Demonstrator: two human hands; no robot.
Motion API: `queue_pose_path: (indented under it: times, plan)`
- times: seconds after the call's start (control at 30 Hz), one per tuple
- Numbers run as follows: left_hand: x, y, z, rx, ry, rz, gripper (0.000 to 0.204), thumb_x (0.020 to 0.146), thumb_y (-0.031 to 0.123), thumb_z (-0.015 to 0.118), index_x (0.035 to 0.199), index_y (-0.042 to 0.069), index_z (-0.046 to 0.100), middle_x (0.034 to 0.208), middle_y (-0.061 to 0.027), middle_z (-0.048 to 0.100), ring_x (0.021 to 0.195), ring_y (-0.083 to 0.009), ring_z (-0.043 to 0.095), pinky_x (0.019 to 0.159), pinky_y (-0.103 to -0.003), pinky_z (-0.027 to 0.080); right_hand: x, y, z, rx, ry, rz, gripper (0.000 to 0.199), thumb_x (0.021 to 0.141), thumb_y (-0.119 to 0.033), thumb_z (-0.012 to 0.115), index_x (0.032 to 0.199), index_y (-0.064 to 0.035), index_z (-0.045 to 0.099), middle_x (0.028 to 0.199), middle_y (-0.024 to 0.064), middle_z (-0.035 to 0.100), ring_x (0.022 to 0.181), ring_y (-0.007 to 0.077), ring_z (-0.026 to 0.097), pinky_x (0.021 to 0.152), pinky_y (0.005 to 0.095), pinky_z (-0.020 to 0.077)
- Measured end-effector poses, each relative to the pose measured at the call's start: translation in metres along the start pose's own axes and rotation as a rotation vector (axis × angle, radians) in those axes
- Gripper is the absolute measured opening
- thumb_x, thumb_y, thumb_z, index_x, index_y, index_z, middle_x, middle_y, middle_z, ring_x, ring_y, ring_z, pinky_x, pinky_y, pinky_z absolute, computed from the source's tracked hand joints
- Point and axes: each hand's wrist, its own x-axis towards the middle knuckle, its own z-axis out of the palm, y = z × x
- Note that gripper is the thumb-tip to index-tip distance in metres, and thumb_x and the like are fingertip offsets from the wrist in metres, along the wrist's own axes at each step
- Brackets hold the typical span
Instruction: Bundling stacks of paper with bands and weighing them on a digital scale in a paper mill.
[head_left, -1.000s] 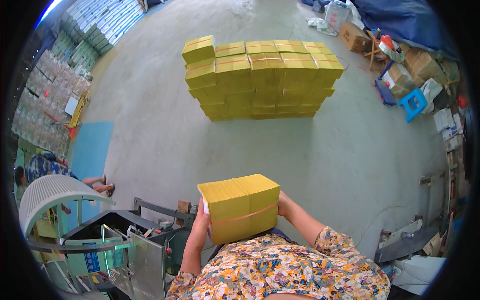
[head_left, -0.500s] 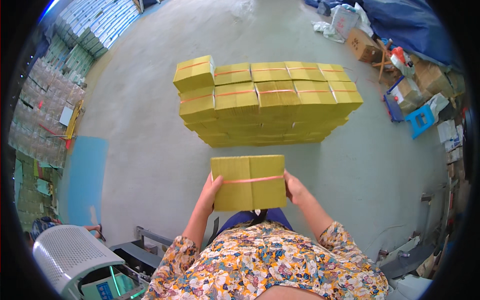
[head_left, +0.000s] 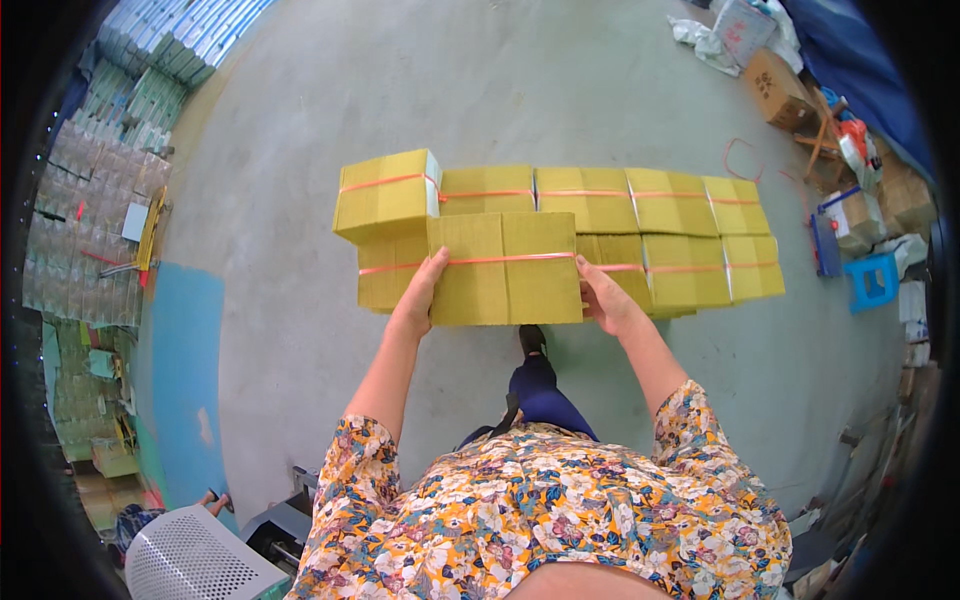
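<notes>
Grey concrete floor (head_left: 300, 330) carries a part-built stack of yellow bundles (head_left: 660, 235). Left hand (head_left: 418, 298) and right hand (head_left: 606, 298) clamp one strapped yellow bundle (head_left: 505, 268) by its sides above the stack's near edge; not yet set down

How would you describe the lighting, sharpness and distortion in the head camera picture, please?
Head view: even, soft daylight with only faint shadows; no glare on the yellow bundle held between left hand and right hand; centre sharp; fisheye bends the stack rows, and a black rim frames the picture.
</notes>
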Motion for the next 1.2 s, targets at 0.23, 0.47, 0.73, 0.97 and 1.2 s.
queue_pose_path:
  times: [0.23, 0.47, 0.73, 0.97, 1.2]
  plan:
    - [0.115, 0.068, 0.019, 0.316, 0.099, 0.059, 0.075, 0.092, 0.037, 0.061, 0.148, -0.002, 0.028, 0.146, -0.0171, 0.042, 0.133, -0.0263, 0.043, 0.107, -0.037, 0.037, 0.118, -0.086, -0.036, -0.022, -0.006, 0.039, 0.064, 0.092, -0.063, 0.045, 0.137, -0.0178, 0.05, 0.118, 0.0054, 0.06, 0.105, 0.0192, 0.056, 0.092, 0.0377, 0.0436]
    - [0.162, 0.027, 0.01, 0.722, 0.332, 0.36, 0.074, 0.086, 0.019, 0.065, 0.145, -0.008, 0.029, 0.147, -0.0269, 0.037, 0.137, -0.0352, 0.038, 0.112, -0.038, 0.032, 0.186, -0.093, -0.046, -0.122, 0.064, 0.113, 0.064, 0.095, -0.056, 0.047, 0.142, -0.0125, 0.045, 0.134, 0.0069, 0.053, 0.119, 0.0192, 0.05, 0.098, 0.0392, 0.041]
    - [0.154, 0.01, 0.019, 0.701, 0.539, 0.315, 0.072, 0.085, 0.019, 0.066, 0.142, -0.01, 0.033, 0.143, -0.0288, 0.041, 0.135, -0.0373, 0.04, 0.112, -0.039, 0.033, 0.191, -0.097, -0.061, -0.211, 0.198, 0.048, 0.067, 0.096, -0.048, 0.052, 0.145, -0.0044, 0.04, 0.135, 0.0064, 0.052, 0.118, 0.0196, 0.049, 0.1, 0.0353, 0.0379]
    - [0.156, 0.004, 0.029, 0.574, 0.598, 0.26, 0.067, 0.083, 0.015, 0.066, 0.14, -0.008, 0.039, 0.135, -0.0261, 0.05, 0.128, -0.0358, 0.048, 0.106, -0.039, 0.038, 0.189, -0.101, -0.021, -0.125, 0.142, -0.072, 0.066, 0.096, -0.037, 0.059, 0.145, 0.0, 0.037, 0.124, 0.0056, 0.055, 0.107, 0.0131, 0.049, 0.087, 0.0286, 0.0424]
    - [0.146, 0.004, 0.038, 0.692, 0.642, 0.405, 0.064, 0.086, 0.008, 0.063, 0.141, -0.008, 0.035, 0.146, -0.0253, 0.038, 0.135, -0.037, 0.038, 0.11, -0.04, 0.034, 0.189, -0.103, -0.019, -0.113, 0.186, -0.026, 0.067, 0.096, -0.037, 0.059, 0.148, -0.0037, 0.033, 0.129, 0.0061, 0.053, 0.11, 0.014, 0.051, 0.086, 0.0302, 0.0437]
